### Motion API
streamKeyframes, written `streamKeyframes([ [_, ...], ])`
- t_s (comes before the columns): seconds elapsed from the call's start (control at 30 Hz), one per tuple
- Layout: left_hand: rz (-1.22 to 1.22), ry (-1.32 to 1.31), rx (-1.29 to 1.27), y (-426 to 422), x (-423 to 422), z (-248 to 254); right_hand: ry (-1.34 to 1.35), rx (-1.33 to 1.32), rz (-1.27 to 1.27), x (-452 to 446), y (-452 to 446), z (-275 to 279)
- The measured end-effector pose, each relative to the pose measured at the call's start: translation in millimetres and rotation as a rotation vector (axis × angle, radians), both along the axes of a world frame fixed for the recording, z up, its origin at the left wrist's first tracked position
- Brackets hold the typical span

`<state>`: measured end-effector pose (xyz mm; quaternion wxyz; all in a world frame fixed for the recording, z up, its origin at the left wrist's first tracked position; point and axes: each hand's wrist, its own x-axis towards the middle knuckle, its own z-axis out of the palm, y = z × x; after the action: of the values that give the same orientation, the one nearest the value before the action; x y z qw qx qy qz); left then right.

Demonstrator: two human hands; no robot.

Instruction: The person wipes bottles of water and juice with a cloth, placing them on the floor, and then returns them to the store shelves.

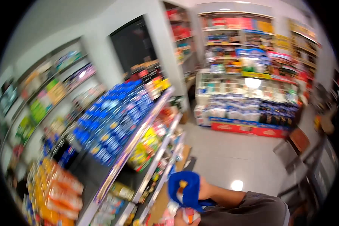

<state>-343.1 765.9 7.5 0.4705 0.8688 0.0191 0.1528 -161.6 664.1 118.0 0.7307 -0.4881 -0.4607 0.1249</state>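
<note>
A bright blue cloth (188, 190) is bunched in my right hand (204, 189), which comes in from the right below a grey-brown sleeve (252, 211). The fingers of that hand are mostly behind the cloth. Just under it, at the bottom edge, my left hand (181, 218) is closed around a small pack with white, red and orange on it (192, 215). Motion blur hides what kind of pack this is. Both hands are close together beside the lower shelves of a display rack (139, 177).
Blue-capped water bottles (113, 116) stand on the rack's top, with orange drink bottles (56, 188) at lower left. Wall shelves (45, 90) run along the left. A stocked counter (248, 98) stands at the back. Tiled floor (230, 150) lies between, with a chair (297, 143) on the right.
</note>
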Motion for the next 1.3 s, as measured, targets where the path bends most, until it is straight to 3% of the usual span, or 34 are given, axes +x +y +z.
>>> streamKeyframes([
  [0.07, 0.035, 0.289, -0.395, -3.8, -0.7, 50.6, 0.041, -0.098, 0.082, 8.3, 8.6, 1.9],
  [0.1, 0.219, 0.305, -0.159, -12.4, -0.6, 52.3, -0.051, -0.183, 0.053, 12.9, 8.2, 6.5],
  [0.2, 0.295, 0.268, -0.156, -9.7, -4.2, 37.5, -0.514, -0.308, -0.08, 20.6, 16.2, 22.9],
  [0.3, 0.277, 0.198, -0.188, -8.8, -16.9, 15.3, -0.971, -0.305, 0.015, 23.3, 31.3, 60.2],
  [0.4, 0.23, 0.131, -0.277, -12.8, -29.1, 8.7, -1.491, -0.609, 0.334, 25.1, 45.3, 91.7],
  [0.43, 0.21, 0.104, -0.327, -13.0, -28.9, 9.8, -1.542, -0.615, 0.424, 25.6, 54.1, 95.6],
  [0.53, 0.404, -0.014, 0.043, -14.6, -37.4, -15.8, -1.311, -0.452, 0.758, 36.1, 77.7, 105.4],
  [0.6, 0.386, -0.062, -0.067, -11.2, -41.2, -17.3, -0.887, -0.293, 1.07, 50.1, 99.4, 96.3],
  [0.67, 0.356, -0.124, -0.275, -10.6, -42.0, -9.5, -0.584, -0.215, 1.18, 67.3, 119.6, 47.8],
  [0.7, 0.333, -0.163, -0.428, -13.7, -40.0, 1.4, -0.207, -0.203, 1.087, 53.3, 117.4, 9.8],
  [0.73, 0.305, -0.208, -0.581, -15.0, -36.9, 7.4, 0.363, -0.373, 1.024, 35.0, 116.3, -29.0],
  [0.77, 0.37, -0.226, -0.476, -14.4, -38.0, 6.0, 0.351, -0.264, 1.047, 22.4, 124.9, -39.5],
  [0.8, 0.675, -0.202, -0.072, -16.4, -41.7, -54.1, 0.45, -0.218, 1.068, 8.2, 122.4, -52.7],
  [0.87, 0.581, -0.14, -0.275, -13.9, -48.4, -16.1, 0.5, -0.12, 1.041, -23.6, 110.0, -61.8],
  [0.93, 0.647, -0.357, -0.511, -25.5, -43.0, 2.3, 0.407, -0.028, 0.932, -58.8, 89.9, -53.6],
  [1.07, 0.942, -0.245, -0.254, -23.6, -40.8, 29.1, 0.2, -0.246, 0.919, -67.0, 85.8, -21.7],
  [1.1, 0.968, -0.057, -0.325, -21.3, -44.8, 48.9, 0.016, -0.276, 0.814, -68.7, 90.4, -25.2],
  [1.13, 1.016, -0.097, -0.303, -20.8, -44.9, 47.5, -0.014, -0.272, 0.788, -74.6, 95.3, -28.9],
  [1.2, 1.093, -0.172, -0.261, -19.9, -40.3, 42.0, 0.005, -0.292, 0.667, -83.2, 93.1, -34.5],
  [1.3, 1.001, -0.16, -0.071, -19.5, -47.5, 30.4, 0.197, -0.267, 0.788, -80.3, 99.5, -11.4],
])
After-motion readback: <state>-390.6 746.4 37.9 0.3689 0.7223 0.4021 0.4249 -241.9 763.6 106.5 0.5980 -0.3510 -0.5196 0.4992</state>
